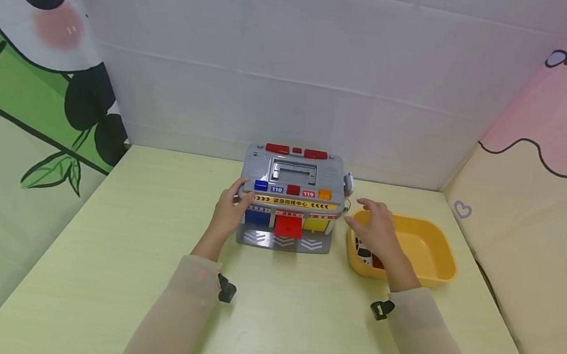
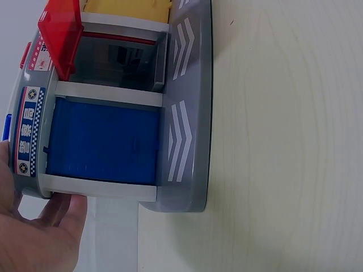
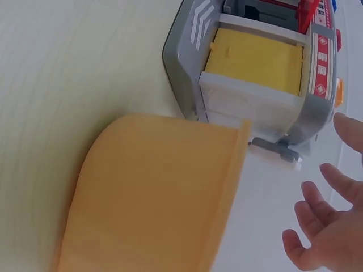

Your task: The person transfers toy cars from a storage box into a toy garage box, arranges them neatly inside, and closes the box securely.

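Observation:
A grey toy garage (image 1: pixel 292 169) stands toward the back of the table, with three doors along its front. Its red door (image 1: pixel 288 227) is swung up, while the blue door (image 2: pixel 105 141) and the yellow door (image 3: pixel 258 59) are down. My left hand (image 1: pixel 228 211) grips the garage's left front corner at roof height. To the right, my right hand (image 1: pixel 381 230) hovers over the near-left part of a yellow bin (image 1: pixel 429 220), its fingers apart and holding nothing. Beneath that hand, a black-and-white toy (image 1: pixel 363 250) with something red beside it lies in the bin, partly hidden.
A small grey-and-white part (image 3: pixel 278 152) sticks out from the garage's right side, close to the bin. Behind the table (image 1: pixel 269 314) hangs a pale cloth wall (image 1: pixel 293 86). Printed cloth panels border the left and right sides.

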`<action>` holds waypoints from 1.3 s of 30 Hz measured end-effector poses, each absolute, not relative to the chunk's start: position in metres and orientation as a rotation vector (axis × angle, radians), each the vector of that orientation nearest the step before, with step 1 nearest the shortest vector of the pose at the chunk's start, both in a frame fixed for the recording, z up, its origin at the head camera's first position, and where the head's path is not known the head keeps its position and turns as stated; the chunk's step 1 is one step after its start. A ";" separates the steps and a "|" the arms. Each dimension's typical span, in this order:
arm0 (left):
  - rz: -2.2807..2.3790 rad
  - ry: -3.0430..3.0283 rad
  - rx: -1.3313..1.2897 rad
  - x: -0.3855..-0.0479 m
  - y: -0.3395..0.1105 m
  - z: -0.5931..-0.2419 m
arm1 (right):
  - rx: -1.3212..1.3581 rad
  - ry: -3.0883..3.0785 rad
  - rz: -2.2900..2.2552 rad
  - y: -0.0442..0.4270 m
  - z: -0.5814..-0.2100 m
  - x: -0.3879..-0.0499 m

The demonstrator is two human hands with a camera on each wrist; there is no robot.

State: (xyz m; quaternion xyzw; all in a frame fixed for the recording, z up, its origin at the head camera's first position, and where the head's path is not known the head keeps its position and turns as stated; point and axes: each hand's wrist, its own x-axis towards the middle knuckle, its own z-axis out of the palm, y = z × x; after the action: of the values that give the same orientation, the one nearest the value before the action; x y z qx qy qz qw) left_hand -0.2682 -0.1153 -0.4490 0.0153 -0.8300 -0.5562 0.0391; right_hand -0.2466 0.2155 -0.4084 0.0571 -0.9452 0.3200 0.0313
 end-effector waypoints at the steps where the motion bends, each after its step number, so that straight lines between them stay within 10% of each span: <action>1: -1.706 -2.542 0.042 -0.268 -0.115 -0.449 | 0.174 -2.908 0.994 0.218 -0.409 -0.247; 39: -1.728 -2.529 0.061 -0.268 -0.116 -0.450 | 0.125 -3.116 1.069 0.286 -0.432 -0.246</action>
State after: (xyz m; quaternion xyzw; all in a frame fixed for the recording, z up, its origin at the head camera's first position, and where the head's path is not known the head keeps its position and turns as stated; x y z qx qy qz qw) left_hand -0.2681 -0.1159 -0.4500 0.0199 -0.8249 -0.5636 0.0391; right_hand -0.2460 0.2860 -0.4319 0.0379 -0.9424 0.3233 -0.0773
